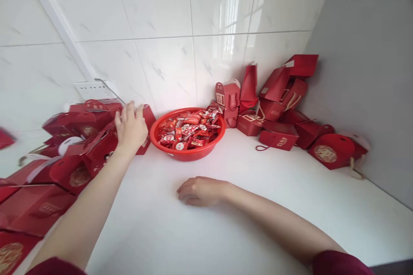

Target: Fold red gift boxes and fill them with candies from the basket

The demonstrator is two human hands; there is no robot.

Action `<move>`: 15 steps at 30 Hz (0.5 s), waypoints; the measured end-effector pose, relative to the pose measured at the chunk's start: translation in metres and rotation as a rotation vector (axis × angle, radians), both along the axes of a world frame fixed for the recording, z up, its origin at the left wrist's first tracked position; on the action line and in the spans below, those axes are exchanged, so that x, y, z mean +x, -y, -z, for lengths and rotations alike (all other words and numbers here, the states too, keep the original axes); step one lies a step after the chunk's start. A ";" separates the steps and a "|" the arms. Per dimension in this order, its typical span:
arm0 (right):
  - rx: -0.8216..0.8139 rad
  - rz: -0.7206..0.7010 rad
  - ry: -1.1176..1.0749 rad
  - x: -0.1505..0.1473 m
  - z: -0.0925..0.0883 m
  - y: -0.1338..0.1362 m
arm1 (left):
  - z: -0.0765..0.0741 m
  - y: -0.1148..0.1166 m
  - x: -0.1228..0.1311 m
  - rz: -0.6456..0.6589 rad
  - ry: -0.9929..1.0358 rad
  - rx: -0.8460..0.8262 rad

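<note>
Head view, and here's the left hand (130, 126) out by the boxes at left (48, 206), fingers stretched toward the wall (167, 68) and slightly parted; whether they grip anything, I can't tell. Just beside it, partly covered by it, there's the red box (149, 118), sitting between that hand and the red bowl (193, 155). What shows of this box runs longer up and down than across, so its visible long axis points upward, at a slight slant; the rest is hidden. Over to the right hand (203, 191), low over the white table (155, 223) in front of the bowl: fingers loosely curled, pointing left, nothing visible in them, though the palm side is out of sight. Wrapped packets (190, 131) fill the bowl, and more boxes (279, 135) crowd the right corner.
</note>
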State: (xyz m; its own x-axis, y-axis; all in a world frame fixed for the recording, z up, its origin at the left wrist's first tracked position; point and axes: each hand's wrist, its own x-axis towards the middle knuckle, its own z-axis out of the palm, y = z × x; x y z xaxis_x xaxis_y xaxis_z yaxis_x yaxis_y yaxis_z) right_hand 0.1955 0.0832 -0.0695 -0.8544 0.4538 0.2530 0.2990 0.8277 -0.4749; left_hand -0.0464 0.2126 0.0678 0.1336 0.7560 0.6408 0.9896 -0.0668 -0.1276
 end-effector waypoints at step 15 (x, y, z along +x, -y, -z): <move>0.000 1.688 -0.054 0.311 -0.124 0.029 | 0.122 0.107 0.139 1.040 -0.137 -0.881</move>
State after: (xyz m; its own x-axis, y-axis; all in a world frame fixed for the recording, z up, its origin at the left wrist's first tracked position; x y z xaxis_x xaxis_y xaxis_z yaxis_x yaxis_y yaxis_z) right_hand 0.5064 0.0540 0.0550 0.5589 0.7863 0.2635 0.7713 -0.3762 -0.5134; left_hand 0.0930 0.1060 -0.0543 0.9076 0.4155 -0.0598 0.4165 -0.8736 0.2518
